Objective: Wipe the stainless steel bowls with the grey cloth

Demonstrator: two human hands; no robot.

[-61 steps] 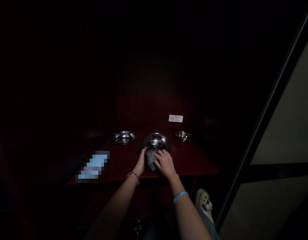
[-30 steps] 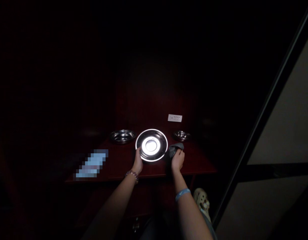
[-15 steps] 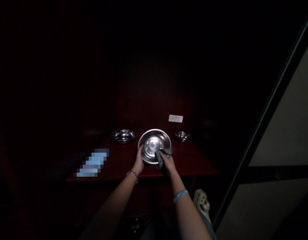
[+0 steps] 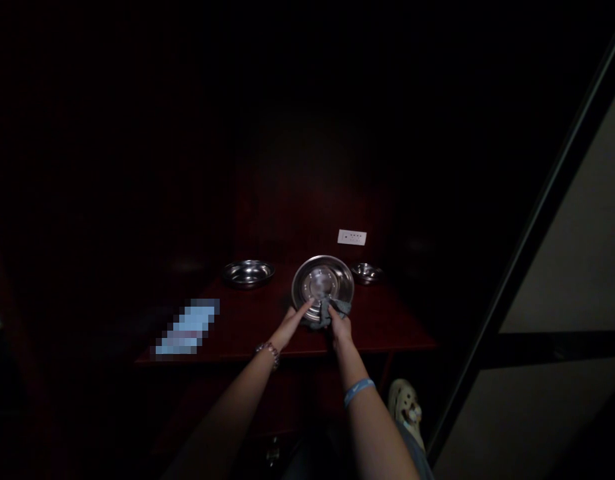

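A shiny steel bowl [image 4: 319, 283] is tilted up over the red table, its hollow side facing me. My left hand [image 4: 290, 327] grips its lower left edge, with one digit stretched over the inside near the bottom. My right hand [image 4: 341, 325] pinches a dark grey cloth [image 4: 342, 307] against the bowl's lower right rim. Part of the cloth runs along the bottom rim towards my left hand. The fingers behind the bowl are hidden.
On the red table [image 4: 257, 320] stand a wide steel dish [image 4: 248, 274] at the back left and a smaller steel bowl [image 4: 367, 273] at the back right. A blurred pale-blue patch [image 4: 190, 327] lies front left. A white socket panel [image 4: 352, 237] is on the back wall.
The bowl has moved right and tilted more upright. My left hand has shifted from its left side to its lower edge, closer to my right hand and the cloth.
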